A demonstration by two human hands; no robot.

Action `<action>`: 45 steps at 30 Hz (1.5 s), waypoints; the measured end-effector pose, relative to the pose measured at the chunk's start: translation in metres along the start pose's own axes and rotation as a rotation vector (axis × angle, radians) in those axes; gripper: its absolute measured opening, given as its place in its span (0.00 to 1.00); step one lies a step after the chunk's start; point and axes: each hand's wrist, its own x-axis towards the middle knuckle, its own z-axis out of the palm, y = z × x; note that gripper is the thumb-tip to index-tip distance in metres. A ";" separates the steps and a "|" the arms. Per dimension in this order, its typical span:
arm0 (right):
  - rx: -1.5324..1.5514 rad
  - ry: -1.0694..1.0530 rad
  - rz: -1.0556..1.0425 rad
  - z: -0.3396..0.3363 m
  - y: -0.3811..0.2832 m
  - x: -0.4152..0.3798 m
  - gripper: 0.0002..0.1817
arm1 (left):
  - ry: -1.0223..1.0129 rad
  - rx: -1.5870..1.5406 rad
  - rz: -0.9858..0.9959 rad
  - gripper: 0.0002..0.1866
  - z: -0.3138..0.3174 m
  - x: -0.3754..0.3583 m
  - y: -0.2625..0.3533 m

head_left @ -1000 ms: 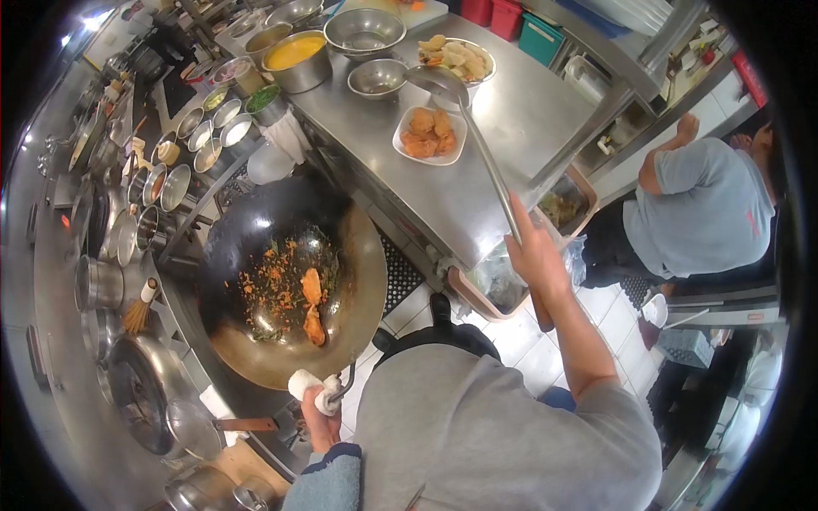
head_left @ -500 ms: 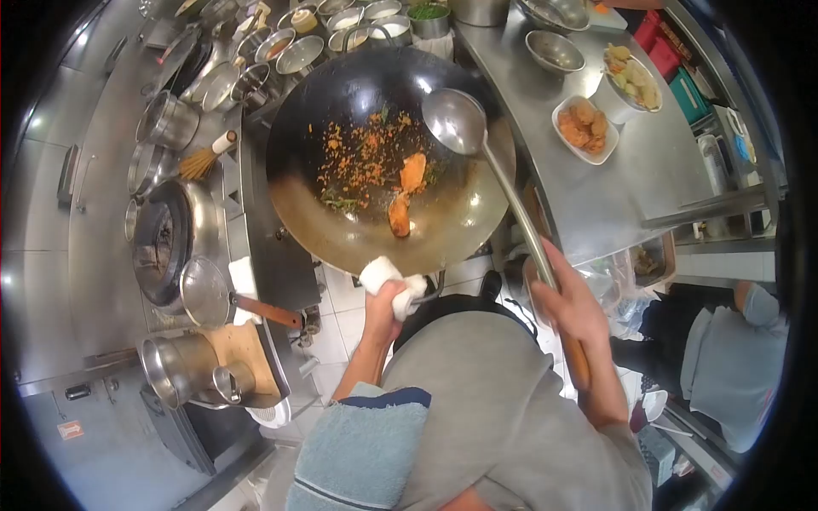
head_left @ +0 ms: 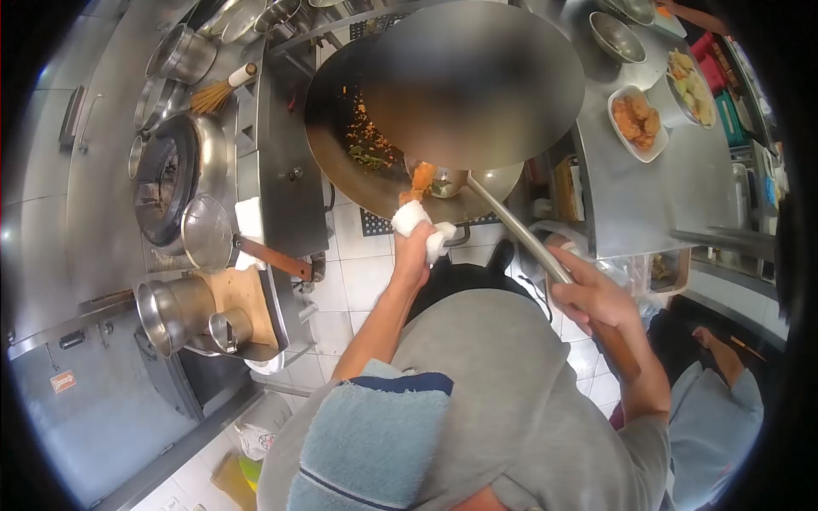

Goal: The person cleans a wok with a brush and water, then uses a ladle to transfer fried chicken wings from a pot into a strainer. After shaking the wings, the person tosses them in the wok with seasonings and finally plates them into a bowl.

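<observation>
While our left hand (head_left: 412, 254) is closed around a folded white cloth (head_left: 415, 220) at the near rim of the wok (head_left: 336, 149), our right hand (head_left: 594, 294) grips the long handle of a ladle (head_left: 520, 230), its fingers wrapped about the shaft. We have the wok in front of us, between the steel range on the left and the steel counter (head_left: 622, 204) on the right. A loop handle (head_left: 460, 232) juts from its near edge, just beside the cloth. The ladle's bowl is inside the wok, near that same edge, right next to an orange piece of food (head_left: 422, 179); whether the two touch, we cannot tell. Farther left in the wok we see scattered orange bits (head_left: 362, 119) and some dark green leaves (head_left: 368, 157), but a large blurred oval hides much of the rest.

On the counter we see a white dish (head_left: 651, 156) of orange pieces, beside a round container (head_left: 673, 104) of pale slices, with a steel bowl (head_left: 618, 38) farther back. To our left are a bristle brush (head_left: 223, 92) and a strainer (head_left: 206, 234) with a wooden handle. A blue towel (head_left: 375, 443) lies over our grey shirt, and another person (head_left: 707, 426) is at the lower right.
</observation>
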 end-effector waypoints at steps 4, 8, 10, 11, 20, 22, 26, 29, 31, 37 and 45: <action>0.226 -0.050 0.075 -0.002 0.004 0.028 0.36 | 0.010 0.016 0.003 0.11 -0.007 0.006 -0.012; 0.256 -0.146 0.111 0.001 0.013 0.038 0.33 | 0.046 -0.038 -0.004 0.08 -0.006 0.004 -0.015; 0.330 -0.190 0.113 -0.007 0.020 0.040 0.33 | 0.081 -0.094 0.002 0.05 -0.005 0.004 -0.018; 0.370 -0.211 0.109 -0.011 0.021 0.042 0.31 | 0.097 -0.102 -0.007 0.06 -0.006 0.003 -0.019; 0.797 -0.140 -0.118 -0.043 0.034 -0.023 0.31 | 0.164 -0.108 -0.143 0.04 -0.044 -0.052 0.004; 0.729 0.002 -0.250 -0.046 0.026 -0.061 0.32 | 0.104 -0.076 -0.129 0.05 -0.053 -0.061 0.012; 0.402 0.447 -0.439 -0.049 0.016 -0.101 0.34 | 0.085 -0.011 -0.062 0.07 -0.039 -0.060 0.032; 0.067 0.761 -0.442 -0.043 0.031 -0.101 0.38 | -0.005 0.117 -0.032 0.09 -0.050 -0.049 0.038; 0.008 0.855 -0.391 -0.042 0.025 -0.095 0.38 | -0.026 0.118 -0.050 0.11 -0.052 -0.042 0.045; -0.013 0.997 -0.380 -0.027 0.028 -0.072 0.37 | -0.062 0.042 -0.083 0.12 -0.053 -0.037 0.057; -0.069 1.024 -0.350 -0.031 0.028 -0.077 0.38 | -0.032 0.022 -0.105 0.13 -0.038 -0.042 0.062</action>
